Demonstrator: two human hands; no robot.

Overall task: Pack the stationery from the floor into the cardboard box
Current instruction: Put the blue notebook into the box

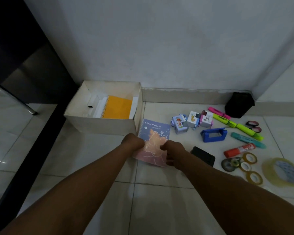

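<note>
It looked like a room in a home: a glossy white tiled floor met a plain painted wall in a corner, dark furniture on a metal leg stood at left, and children's cartoon-printed stationery toys lay about.

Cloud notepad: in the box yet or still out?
Out. The notepad lies outside the cardboard box, beside it, gripped by left hand and right hand.

Both hands, left and right, hold the near end of a notepad on the floor. Beyond the left hand stands the cardboard box, a spiral notebook inside it. Right of the right hand lie markers, a glue stick and tape rolls.
</note>
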